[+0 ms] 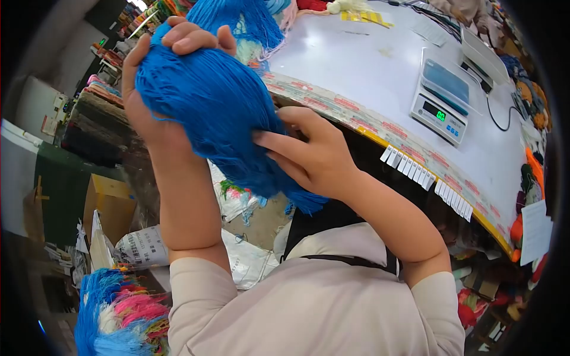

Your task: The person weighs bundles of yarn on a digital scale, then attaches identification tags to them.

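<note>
A thick hank of blue yarn (219, 101) hangs in front of me, slanting from upper left down to lower right. My left hand (178, 44) is wrapped round its upper end, with the fingers curled over the top. Against the hank's right side, my right hand (314, 142) has its thumb and fingers pressed into the strands. Part of its fingertips is hidden in the yarn. The loose lower ends of the strands dangle near my waist.
On the white table (344, 56), a digital scale (440, 107) reads near zero. More blue yarn (249, 24) lies at the table's far left. White tags (409, 168) line the table edge. Coloured yarn (122, 311) is piled at lower left, near a cardboard box (107, 204). Another person (466, 12) is at the back.
</note>
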Motion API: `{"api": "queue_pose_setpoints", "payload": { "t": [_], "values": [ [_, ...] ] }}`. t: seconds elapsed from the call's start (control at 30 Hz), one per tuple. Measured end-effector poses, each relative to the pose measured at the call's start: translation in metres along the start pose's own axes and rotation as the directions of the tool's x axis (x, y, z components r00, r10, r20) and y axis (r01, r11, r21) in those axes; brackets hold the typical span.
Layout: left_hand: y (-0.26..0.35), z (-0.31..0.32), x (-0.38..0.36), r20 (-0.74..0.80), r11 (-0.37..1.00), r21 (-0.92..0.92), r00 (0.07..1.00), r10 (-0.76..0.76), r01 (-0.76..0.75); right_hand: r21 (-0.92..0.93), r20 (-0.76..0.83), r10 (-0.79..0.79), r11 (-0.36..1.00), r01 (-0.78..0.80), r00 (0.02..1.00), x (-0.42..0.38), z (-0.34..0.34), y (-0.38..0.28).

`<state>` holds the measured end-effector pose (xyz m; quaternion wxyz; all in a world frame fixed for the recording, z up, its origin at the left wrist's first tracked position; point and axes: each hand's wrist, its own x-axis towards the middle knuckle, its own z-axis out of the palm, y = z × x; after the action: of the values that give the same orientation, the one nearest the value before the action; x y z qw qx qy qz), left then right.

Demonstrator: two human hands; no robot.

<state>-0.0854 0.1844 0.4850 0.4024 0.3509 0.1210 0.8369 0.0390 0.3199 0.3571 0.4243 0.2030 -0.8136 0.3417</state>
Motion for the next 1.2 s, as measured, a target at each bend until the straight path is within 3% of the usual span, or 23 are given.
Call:
{"api": "queue_pose_setpoints", "payload": {
  "t": [0.03,0.17,0.23,0.33,0.43,0.47,0.5,0.6,0.63,0.67,0.7,0.8,0.83,0.9,0.93,0.97,1.0,1.03,1.07,1.13,1.17,1.2],
  "values": [
    [0.001,-0.001,-0.001,-0.011,1.000,-0.018,1.000,-0.010,0.010,-0.043,0.073,0.015,0.999,-0.012,0.997,0.004,0.005,0.003],
    [0.009,-0.007,-0.009,-0.078,0.996,0.053,0.994,0.073,-0.069,-0.098,0.094,0.050,0.994,-0.040,0.994,-0.006,0.012,0.014],
    [0.028,-0.022,-0.013,-0.104,0.994,0.055,0.989,0.104,-0.099,0.013,-0.066,-0.063,0.998,0.064,0.996,-0.021,0.007,0.018],
    [0.060,-0.033,-0.018,-0.147,0.986,0.073,0.976,0.163,-0.153,-0.025,-0.043,-0.024,0.999,0.023,0.999,-0.051,-0.001,0.018],
    [0.098,-0.041,-0.017,-0.105,0.954,0.248,0.974,0.201,-0.170,0.062,0.104,0.235,0.968,-0.242,0.966,-0.079,0.003,0.036],
    [0.109,-0.038,-0.014,-0.083,0.938,0.306,0.977,0.195,-0.161,-0.026,0.238,0.379,0.923,-0.384,0.894,-0.090,0.009,0.048],
    [0.116,-0.031,-0.010,-0.077,0.920,0.355,0.975,0.207,-0.168,-0.025,0.243,0.384,0.920,-0.390,0.891,-0.098,0.013,0.054],
    [0.150,-0.015,0.000,-0.101,0.900,0.409,0.973,0.208,-0.150,0.082,0.324,0.560,0.787,-0.612,0.763,-0.110,0.027,0.068],
    [0.160,-0.010,0.002,-0.088,0.894,0.423,0.975,0.205,-0.149,0.088,0.328,0.555,0.788,-0.609,0.765,-0.111,0.032,0.072],
    [0.168,-0.005,0.004,-0.077,0.888,0.437,0.977,0.198,-0.145,0.030,0.391,0.581,0.767,-0.641,0.714,-0.114,0.037,0.074],
    [0.174,0.001,0.006,-0.071,0.811,0.548,0.955,0.288,-0.204,-0.030,0.447,0.607,0.744,-0.667,0.657,-0.117,0.043,0.077],
    [0.199,0.011,0.017,-0.037,0.783,0.591,0.963,0.268,-0.195,-0.341,0.649,0.642,0.725,-0.599,0.407,-0.126,0.072,0.091],
    [0.203,0.015,0.023,-0.033,0.780,0.594,0.963,0.268,-0.197,-0.339,0.648,0.641,0.727,-0.597,0.413,-0.135,0.086,0.102],
    [0.212,0.023,0.030,-0.025,0.759,0.633,0.977,0.213,-0.149,-0.457,0.723,0.556,0.830,-0.321,0.410,-0.147,0.109,0.120],
    [0.216,0.024,0.033,-0.026,0.746,0.654,0.982,0.186,-0.123,-0.519,0.687,0.538,0.834,-0.188,0.489,-0.130,0.107,0.111],
    [0.242,0.013,0.034,-0.014,0.724,0.690,0.999,0.031,-0.012,-0.465,0.656,0.506,0.855,-0.228,0.560,-0.109,0.105,0.108],
    [0.238,-0.004,0.035,0.223,0.250,0.933,0.960,0.167,-0.260,-0.407,0.618,0.477,0.874,-0.265,0.625,-0.076,0.103,0.105],
    [0.222,-0.017,0.039,0.480,-0.308,0.854,0.864,0.151,-0.420,-0.189,0.542,0.402,0.914,-0.359,0.738,-0.044,0.103,0.107],
    [0.166,0.018,0.033,0.086,-0.071,0.995,0.945,0.317,-0.067,0.010,0.356,0.328,0.935,-0.355,0.875,-0.013,0.104,0.102],
    [0.177,0.001,0.020,-0.053,-0.391,0.917,0.995,0.085,0.082,0.221,0.062,0.378,0.897,-0.382,0.924,0.065,0.088,0.071],
    [0.172,-0.008,0.003,-0.043,-0.608,0.624,0.799,0.600,0.491,0.291,0.038,0.302,0.909,-0.299,0.953,0.099,0.077,0.055],
    [0.176,-0.018,-0.002,-0.111,-0.639,0.652,0.885,0.452,0.408,0.357,0.007,0.226,0.909,-0.213,0.974,0.126,0.074,0.043]
  ]
}}
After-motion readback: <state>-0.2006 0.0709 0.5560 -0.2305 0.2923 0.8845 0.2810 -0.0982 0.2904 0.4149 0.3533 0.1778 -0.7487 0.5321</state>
